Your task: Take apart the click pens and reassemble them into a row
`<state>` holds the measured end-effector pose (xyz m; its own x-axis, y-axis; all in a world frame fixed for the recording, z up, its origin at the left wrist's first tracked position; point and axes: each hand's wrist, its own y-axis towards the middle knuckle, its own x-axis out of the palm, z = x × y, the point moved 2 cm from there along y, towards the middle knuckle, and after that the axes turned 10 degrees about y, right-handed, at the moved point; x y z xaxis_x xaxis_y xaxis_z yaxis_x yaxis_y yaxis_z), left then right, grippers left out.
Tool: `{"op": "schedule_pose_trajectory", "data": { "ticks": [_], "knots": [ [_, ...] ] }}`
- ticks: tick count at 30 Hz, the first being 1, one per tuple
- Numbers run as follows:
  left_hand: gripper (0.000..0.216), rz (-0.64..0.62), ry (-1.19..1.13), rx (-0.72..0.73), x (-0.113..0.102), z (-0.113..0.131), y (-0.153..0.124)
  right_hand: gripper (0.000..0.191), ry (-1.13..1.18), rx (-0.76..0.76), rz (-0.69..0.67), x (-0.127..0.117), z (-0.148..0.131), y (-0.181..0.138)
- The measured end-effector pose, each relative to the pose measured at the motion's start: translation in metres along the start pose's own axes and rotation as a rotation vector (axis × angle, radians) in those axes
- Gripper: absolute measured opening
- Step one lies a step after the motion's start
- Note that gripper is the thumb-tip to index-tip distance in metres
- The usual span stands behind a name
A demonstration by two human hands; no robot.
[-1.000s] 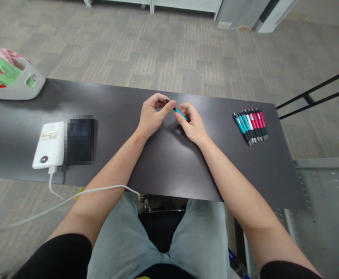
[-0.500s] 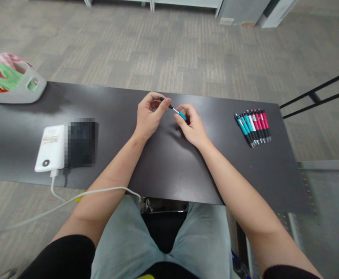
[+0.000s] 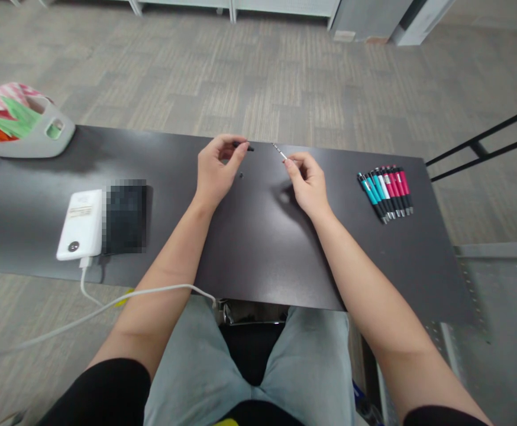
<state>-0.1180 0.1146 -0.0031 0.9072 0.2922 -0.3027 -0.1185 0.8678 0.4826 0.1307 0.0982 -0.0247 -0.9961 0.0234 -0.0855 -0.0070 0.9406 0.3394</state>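
Note:
My left hand (image 3: 220, 165), closed in a pinch, holds a black pen part (image 3: 250, 148), probably the lower barrel; its other end is hidden by my fingers. To the right, my right hand (image 3: 307, 180) grips a thin pale pen refill (image 3: 280, 152) between thumb and fingers. Its dark tip points up and left, towards the black part, with a gap between the two. Whatever lies inside my right palm is hidden. A tiny dark thing (image 3: 241, 175) shows on the table just right of my left hand, too small to name.
Several teal, white and pink pens (image 3: 385, 194) lie in a row at the right of the dark table (image 3: 262, 260). On the left are a white power bank (image 3: 80, 225) with a cable (image 3: 152, 291), a blurred dark object (image 3: 125, 216) and a basket of cloths (image 3: 61, 133).
My hands have moved apart, and the black pen part has come away from the refill. The teal part seen earlier in my right hand is now out of sight.

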Motion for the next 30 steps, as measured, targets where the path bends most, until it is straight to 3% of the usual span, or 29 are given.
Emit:
{"op": "schedule_pose_trajectory", "data": {
  "ticks": [4, 11, 17, 21, 27, 30],
  "knots": [
    [0.01, -0.218, 0.33, 0.167, -0.005, 0.007, -0.008, 0.072, 0.015, 0.03, 0.053, -0.003, 0.002, 0.005],
    [0.021, -0.506, 0.411, 0.238, -0.001, -0.004, -0.015, 0.072, 0.012, 0.009, 0.019, -0.001, 0.001, 0.004],
    [0.05, -0.424, 0.481, 0.197, -0.01, -0.001, -0.014, 0.07, 0.005, 0.003, 0.001, -0.001, 0.003, 0.003],
    [0.039, -0.438, 0.502, 0.201, -0.014, 0.002, -0.014, 0.071, 0.002, 0.016, -0.002, -0.001, 0.001, 0.003],
    [0.005, -0.52, 0.535, 0.212, -0.011, 0.002, -0.014, 0.071, 0.021, 0.01, -0.006, 0.0, 0.0, 0.003],
    [0.013, -0.569, 0.528, 0.22, -0.009, 0.003, -0.014, 0.07, 0.016, 0.02, -0.014, 0.0, 0.0, 0.003]
  ]
}}
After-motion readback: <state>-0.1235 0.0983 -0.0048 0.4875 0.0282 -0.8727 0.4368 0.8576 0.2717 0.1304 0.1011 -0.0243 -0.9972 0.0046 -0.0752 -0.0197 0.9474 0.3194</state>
